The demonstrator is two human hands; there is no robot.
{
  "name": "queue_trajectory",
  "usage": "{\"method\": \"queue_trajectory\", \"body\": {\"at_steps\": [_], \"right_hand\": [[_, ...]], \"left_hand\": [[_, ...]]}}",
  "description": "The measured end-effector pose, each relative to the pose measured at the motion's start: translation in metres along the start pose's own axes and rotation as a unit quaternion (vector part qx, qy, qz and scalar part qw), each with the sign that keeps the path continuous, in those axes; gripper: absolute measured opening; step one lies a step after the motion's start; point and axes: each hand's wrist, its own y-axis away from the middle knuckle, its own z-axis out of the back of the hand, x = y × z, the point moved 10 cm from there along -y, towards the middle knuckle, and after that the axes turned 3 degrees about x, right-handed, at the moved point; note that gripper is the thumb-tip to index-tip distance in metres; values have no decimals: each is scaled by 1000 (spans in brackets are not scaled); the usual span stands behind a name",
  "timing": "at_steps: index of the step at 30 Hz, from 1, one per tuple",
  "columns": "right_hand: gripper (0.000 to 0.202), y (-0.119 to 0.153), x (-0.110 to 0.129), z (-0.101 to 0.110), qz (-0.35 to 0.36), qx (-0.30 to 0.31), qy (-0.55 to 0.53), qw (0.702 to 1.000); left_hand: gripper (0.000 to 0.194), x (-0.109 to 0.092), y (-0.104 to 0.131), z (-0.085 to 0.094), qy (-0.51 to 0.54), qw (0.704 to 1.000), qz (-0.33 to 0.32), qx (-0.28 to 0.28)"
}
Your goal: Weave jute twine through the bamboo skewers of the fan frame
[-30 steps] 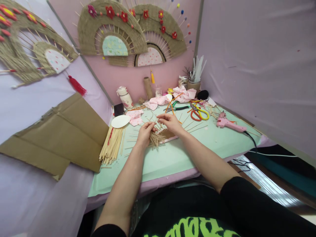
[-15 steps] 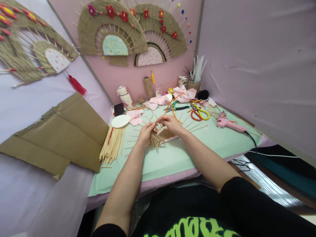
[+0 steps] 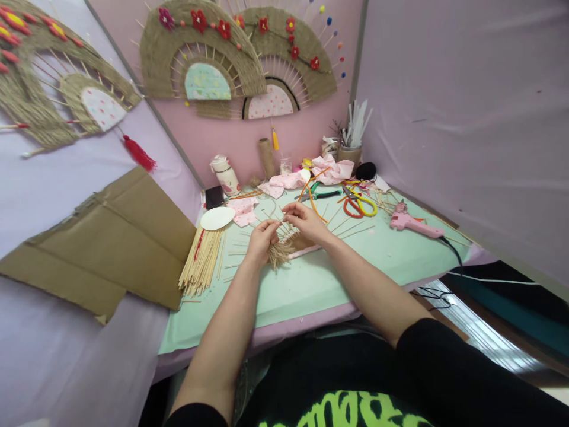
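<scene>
On the table, a half-round cardboard piece has thin sticks fanning out from it. My left hand is closed on a bundle of jute twine, whose loose loops hang below the fingers over the left end of the fan. Just to the right and slightly higher, my right hand hovers above the sticks with thumb and fingertips pinched together. Whatever is in that pinch is too small to make out. The two hands are a short gap apart.
Left of the hands lie a bundle of wooden sticks and a white oval disc. Scissors, green-handled pruners and pink cloth lie behind. A pink glue gun rests at right, its cord running off the edge.
My right hand has moved slightly up, away from my left hand, opening a gap between the fingertips. My left hand has stayed nearly in place with the twine.
</scene>
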Motion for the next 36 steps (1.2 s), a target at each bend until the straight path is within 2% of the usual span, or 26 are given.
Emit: {"method": "queue_trajectory", "body": {"at_steps": [7, 11, 15, 19, 22, 25, 29, 33, 36], "right_hand": [[20, 4, 13, 4, 21, -28, 56, 998], [13, 5, 21, 4, 61, -28, 87, 994], [10, 6, 26, 1, 90, -21, 102, 990], [8, 7, 24, -8, 82, 10, 106, 991], [11, 7, 20, -9, 63, 13, 90, 994], [15, 5, 9, -7, 14, 6, 50, 999], [19, 3, -10, 6, -58, -37, -20, 997], [21, 1, -11, 11, -54, -47, -44, 996], [19, 1, -3, 11, -25, -46, -34, 998]], "left_hand": [[23, -4, -3, 6, -8, 999, -27, -25], [24, -3, -3, 7, -17, 999, -28, -29], [23, -4, -3, 10, 22, 999, -31, -39], [23, -3, -6, 17, 77, 995, -22, -53], [23, 0, -8, 17, 136, 990, 6, -36], [22, -2, -5, 4, 165, 986, 18, 20], [26, -4, 6, -22, 90, 989, 27, 113], [29, -8, 7, -18, 3, 997, -21, 75], [30, -5, 3, -12, -39, 998, -25, 48]]}}
